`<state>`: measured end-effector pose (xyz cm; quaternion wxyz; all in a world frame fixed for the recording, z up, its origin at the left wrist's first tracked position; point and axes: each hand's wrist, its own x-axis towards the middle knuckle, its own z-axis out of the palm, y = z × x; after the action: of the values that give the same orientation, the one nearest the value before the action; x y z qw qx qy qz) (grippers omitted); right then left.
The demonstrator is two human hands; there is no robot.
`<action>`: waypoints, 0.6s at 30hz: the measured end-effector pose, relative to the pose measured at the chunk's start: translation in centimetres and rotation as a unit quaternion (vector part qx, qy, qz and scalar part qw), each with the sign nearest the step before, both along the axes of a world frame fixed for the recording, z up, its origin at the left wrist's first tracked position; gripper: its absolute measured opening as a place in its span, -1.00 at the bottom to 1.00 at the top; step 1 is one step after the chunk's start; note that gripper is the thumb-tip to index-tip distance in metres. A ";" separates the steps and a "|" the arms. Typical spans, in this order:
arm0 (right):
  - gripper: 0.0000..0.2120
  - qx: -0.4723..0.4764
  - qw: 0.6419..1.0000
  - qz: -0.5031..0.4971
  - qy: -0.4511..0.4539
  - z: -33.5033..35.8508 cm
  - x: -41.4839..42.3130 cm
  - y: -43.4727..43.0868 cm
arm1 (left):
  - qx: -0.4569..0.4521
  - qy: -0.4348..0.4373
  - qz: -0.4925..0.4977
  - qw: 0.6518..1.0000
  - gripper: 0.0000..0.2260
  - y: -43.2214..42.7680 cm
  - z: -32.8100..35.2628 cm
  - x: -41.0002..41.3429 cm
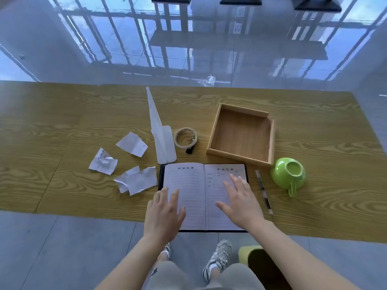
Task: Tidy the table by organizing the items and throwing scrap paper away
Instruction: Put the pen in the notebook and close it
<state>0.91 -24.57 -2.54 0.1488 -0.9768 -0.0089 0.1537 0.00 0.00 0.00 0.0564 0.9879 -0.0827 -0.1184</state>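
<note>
An open notebook [194,195] with lined pages lies at the near edge of the wooden table [62,126]. My left hand [164,214] hovers over its left page, fingers spread. My right hand [240,199] rests flat over the right page, holding nothing. Three crumpled scraps of paper lie left of the notebook: one [103,162] far left, one [132,144] behind it, one [137,180] beside the notebook. A pen [263,191] lies right of the notebook. A green cup [288,173] lies upside down beyond the pen.
An empty wooden tray [272,141] sits behind the notebook to the right. A tape roll [186,137] and a long white plastic piece [161,135] lie mid-table. A yellow-green bin [245,254] stands on the floor by my right knee.
</note>
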 end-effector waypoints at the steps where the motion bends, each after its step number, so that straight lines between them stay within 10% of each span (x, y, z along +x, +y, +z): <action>1: -0.25 -0.009 1.000 0.004 0.009 -0.3 -0.4 -0.1 | -0.009 0.019 0.028 0.999 -0.46 0.3 -0.2 0.0; 18: -0.24 -0.006 0.999 -0.045 -0.002 -1.3 -1.5 0.4 | -0.298 0.098 0.298 0.902 -0.51 3.1 -2.4 2.0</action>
<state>-0.56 -24.19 -3.80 0.1501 -0.9774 0.0360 0.1447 1.98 3.08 -2.38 0.3887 0.8869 0.1901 -0.1618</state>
